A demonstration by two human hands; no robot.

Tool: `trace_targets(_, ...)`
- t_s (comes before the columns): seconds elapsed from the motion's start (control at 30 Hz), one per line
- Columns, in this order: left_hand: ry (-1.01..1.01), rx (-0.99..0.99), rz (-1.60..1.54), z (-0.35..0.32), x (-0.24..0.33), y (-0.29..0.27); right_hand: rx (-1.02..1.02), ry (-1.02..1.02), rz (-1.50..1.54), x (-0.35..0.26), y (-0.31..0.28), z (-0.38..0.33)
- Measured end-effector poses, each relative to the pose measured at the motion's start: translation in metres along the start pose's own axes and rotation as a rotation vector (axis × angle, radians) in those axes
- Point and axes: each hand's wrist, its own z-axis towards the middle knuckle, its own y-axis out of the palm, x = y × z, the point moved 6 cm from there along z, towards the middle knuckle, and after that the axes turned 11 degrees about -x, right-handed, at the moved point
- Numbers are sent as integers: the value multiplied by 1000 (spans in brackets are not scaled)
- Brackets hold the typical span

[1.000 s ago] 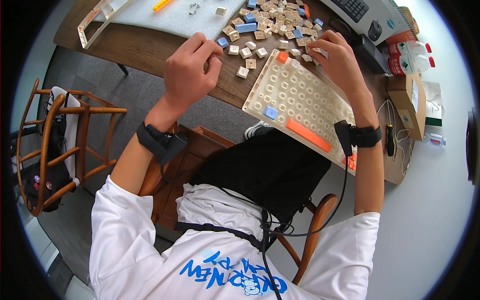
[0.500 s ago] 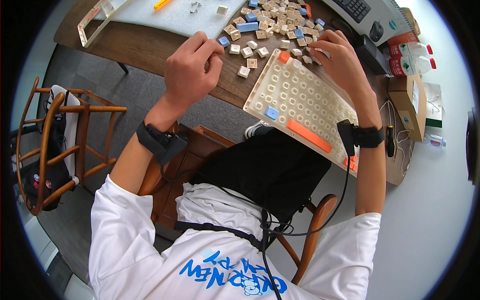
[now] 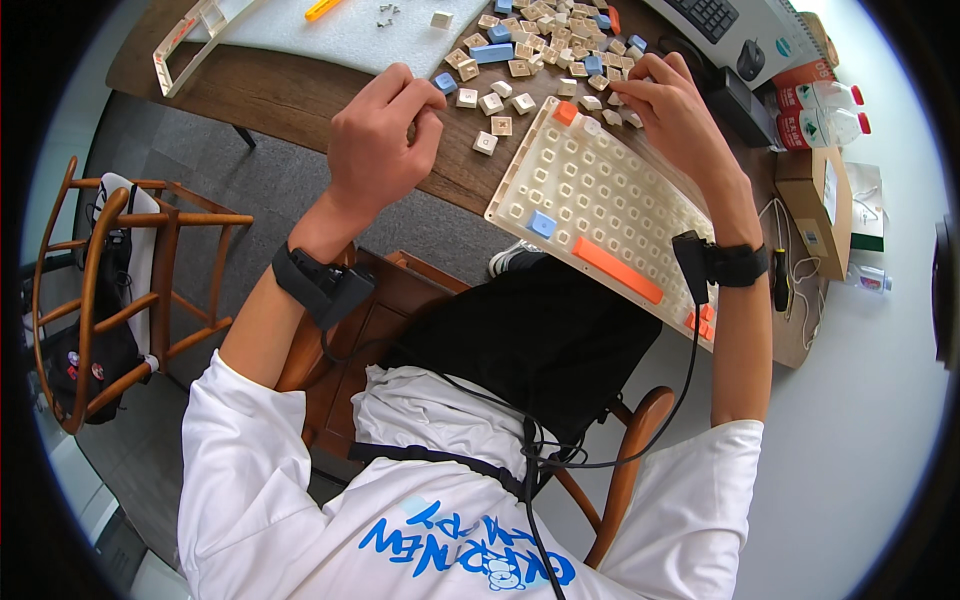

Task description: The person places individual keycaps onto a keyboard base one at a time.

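Head view of a desk (image 3: 455,165), on which loose keycaps (image 3: 520,68) and a keyboard (image 3: 600,195) lay. Printed matter appeared as blue lettering with a small bear on the white shirt (image 3: 450,545), pictures of a keyboard and mouse on a box (image 3: 775,25), and red-and-white labels on two red-capped bottles (image 3: 815,97); the keycaps bore small marks, mostly too fine to read. The left hand (image 3: 383,130) hung over the desk's near edge, narrow, its fingers curled and the thumb close to the forefinger; whether it held anything could not be told. The right hand (image 3: 680,115) reached across the keyboard's right side, also narrow, thumb and fingertips drawn together just beside the keycaps; whether one lay between them could not be told. The keyboard, its pale grid exposed, lay at the desk's near edge by the black trousers (image 3: 510,330), bearing one long orange bar (image 3: 617,271), one blue cap (image 3: 541,224), one orange cap (image 3: 565,112) at its far left corner, and a small orange group at the near right. Six cream keycaps lay left of it, apart from the heap. Also shown were one carton (image 3: 812,210), one screwdriver (image 3: 780,280) and two black wristbands (image 3: 735,267).
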Motion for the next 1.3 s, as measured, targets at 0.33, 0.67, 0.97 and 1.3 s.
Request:
trace_targets(0.33, 4, -2, -2, 0, 0, 1, 167, -19, 8, 5, -8, 1)
trace_targets(0.67, -1, -2, -5, 1, 1, 0, 35, 94, 64, 21, -6, -8)
trace_targets(0.97, -2, 7, -9, 1, 1, -1, -75, 173, 66, 28, -7, -7)
trace_targets(1.3, -11, -3, -14, 1, 1, 1, -5, 219, 25, 40, -20, -11)
